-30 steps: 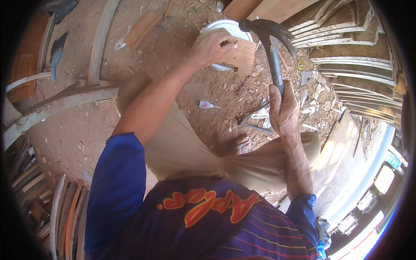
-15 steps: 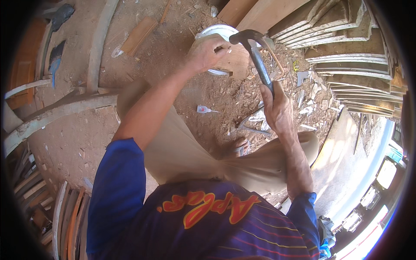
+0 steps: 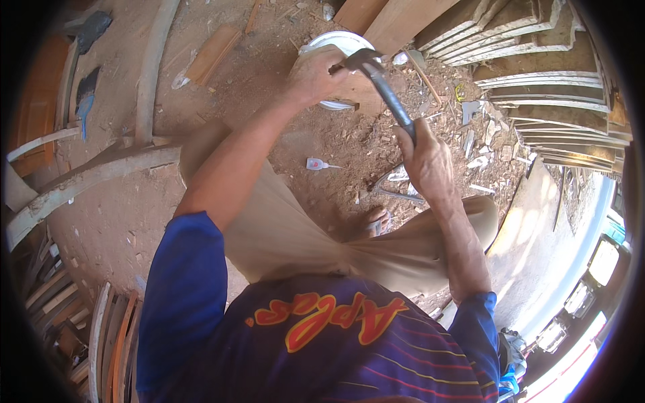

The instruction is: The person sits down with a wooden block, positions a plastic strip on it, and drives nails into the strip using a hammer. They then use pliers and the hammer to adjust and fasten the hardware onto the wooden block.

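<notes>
Sandy dirt ground (image 3: 134, 221), strewn w/ wood chips and scraps, fills the middle of the view; stacked grey moulded wood lengths (image 3: 537, 74) are piled at upper right, curved wooden strips (image 3: 80, 181) lie at left, and more strips are bundled at lower left; a pale plank (image 3: 396, 23) leans in from the top edge; a short flat board (image 3: 211, 54) lies on the dirt at upper left. Beige trousers and a blue sleeve are seen below, w/ a sandalled foot (image 3: 376, 221) on the ground btwn the knees. A white round container (image 3: 339, 50) sits on the dirt near the top centre, partly hidden by the left hand (image 3: 312, 77); that hand is closed into a fist over a small wood piece (image 3: 353, 91) right in front of the container, fingers curled together on it; what else is pinched there can't be told. A claw hammer (image 3: 379, 84) is gripped by the right hand (image 3: 426, 158), fingers wrapped tight round the lower handle; its dark head is up at the left fist, touching or just above it. Metal pliers (image 3: 393, 191) lie on the dirt just left of the right wrist; a small white tube (image 3: 316, 163) lies apart, nearer centre.
</notes>
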`<action>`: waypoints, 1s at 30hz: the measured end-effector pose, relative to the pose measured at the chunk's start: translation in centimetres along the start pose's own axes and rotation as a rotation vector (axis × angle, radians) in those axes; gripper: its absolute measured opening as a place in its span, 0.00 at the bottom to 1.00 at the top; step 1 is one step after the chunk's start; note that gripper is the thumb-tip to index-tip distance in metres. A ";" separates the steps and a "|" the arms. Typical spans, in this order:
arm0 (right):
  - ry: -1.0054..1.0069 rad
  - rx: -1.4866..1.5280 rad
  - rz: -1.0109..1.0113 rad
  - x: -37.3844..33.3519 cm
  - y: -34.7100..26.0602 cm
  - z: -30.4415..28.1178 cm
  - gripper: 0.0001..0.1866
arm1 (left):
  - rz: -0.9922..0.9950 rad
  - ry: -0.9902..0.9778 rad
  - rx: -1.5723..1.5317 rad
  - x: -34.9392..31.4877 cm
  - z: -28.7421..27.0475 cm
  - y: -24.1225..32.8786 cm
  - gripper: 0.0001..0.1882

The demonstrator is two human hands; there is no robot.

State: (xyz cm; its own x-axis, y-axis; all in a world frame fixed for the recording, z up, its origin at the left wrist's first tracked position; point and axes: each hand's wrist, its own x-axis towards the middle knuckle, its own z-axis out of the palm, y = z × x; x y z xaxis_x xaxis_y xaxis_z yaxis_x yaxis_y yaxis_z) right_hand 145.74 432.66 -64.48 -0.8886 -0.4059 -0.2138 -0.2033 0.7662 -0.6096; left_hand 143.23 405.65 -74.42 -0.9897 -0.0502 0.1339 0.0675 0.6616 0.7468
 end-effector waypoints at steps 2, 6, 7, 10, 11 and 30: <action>-0.056 -0.003 -0.059 0.2 0.3 -0.2 0.19 | 0.016 -0.006 0.030 -0.2 0.0 -0.4 0.12; 0.029 0.146 0.062 -0.2 2.4 0.6 0.23 | -0.035 -0.109 -0.073 0.0 -0.9 1.0 0.13; 0.031 0.144 0.063 0.0 3.2 1.1 0.23 | -0.009 -0.106 -0.129 0.3 -0.8 0.8 0.14; 0.065 0.110 0.272 1.2 5.0 2.5 0.22 | 0.166 0.034 0.065 0.2 -0.2 -0.1 0.14; 0.073 0.106 0.282 1.8 6.5 3.1 0.22 | 0.175 0.029 0.057 0.3 -0.1 -0.1 0.14; 0.203 -0.140 -0.247 11.0 -3.5 6.4 0.15 | 0.072 -0.177 0.444 0.0 0.8 1.0 0.45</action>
State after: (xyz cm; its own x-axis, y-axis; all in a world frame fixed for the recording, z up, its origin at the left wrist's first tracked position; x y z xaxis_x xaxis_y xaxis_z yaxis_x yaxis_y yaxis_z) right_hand 139.27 422.30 -69.59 -0.8665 -0.4906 0.0921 -0.4641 0.7240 -0.5103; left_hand 143.21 406.96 -74.18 -0.9934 0.1100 0.0339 0.1146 0.9161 0.3843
